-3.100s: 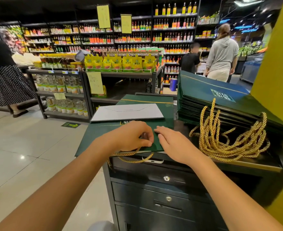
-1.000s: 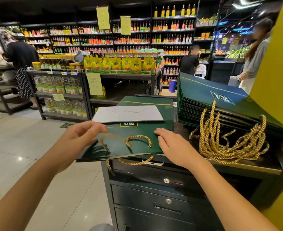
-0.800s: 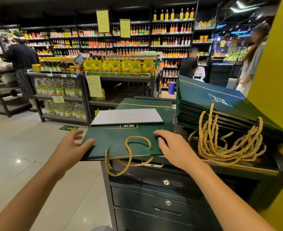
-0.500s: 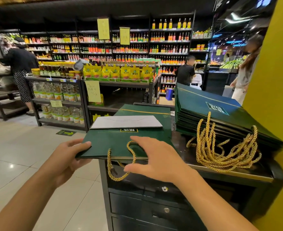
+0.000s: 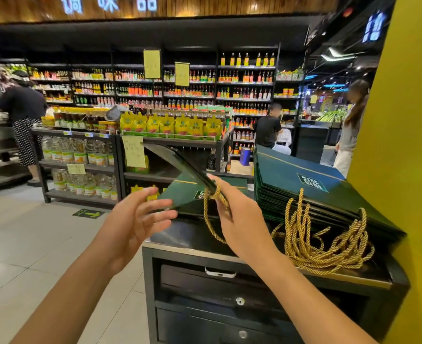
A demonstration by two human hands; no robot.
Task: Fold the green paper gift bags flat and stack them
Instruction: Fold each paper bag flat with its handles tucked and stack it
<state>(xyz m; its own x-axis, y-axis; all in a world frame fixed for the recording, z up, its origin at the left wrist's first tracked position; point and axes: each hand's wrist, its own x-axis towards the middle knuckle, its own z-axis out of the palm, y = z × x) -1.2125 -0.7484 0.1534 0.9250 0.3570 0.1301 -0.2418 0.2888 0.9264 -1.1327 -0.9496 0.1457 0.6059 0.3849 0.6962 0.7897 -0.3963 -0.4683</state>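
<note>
- Your right hand [image 5: 239, 219] grips the handle end of a flat-folded, dark green glossy paper gift bag [image 5: 180, 165], fingers closed on it beside its twisted gold rope handle [image 5: 208, 219].
- You hold that bag in the air, seen almost edge-on as a thin dark blade. It slants up and leftward from your fingers, and the rope loop dangles below your hand.
- Your left hand [image 5: 135, 219] holds nothing, its fingers spread wide, palm turned toward the bag and just below its raised end.
- Under the lifted bag, a second flat green paper bag with a gold line and a small label [image 5: 180, 197] lies on the black metal drawer cabinet [image 5: 205, 281].
- To the right on the cabinet sits a tall stack of folded green bags [image 5: 304, 184], leaning against the yellow pillar [image 5: 403, 145]. Their gold rope handles [image 5: 329, 239] spill in a tangle over the near edge.
</note>
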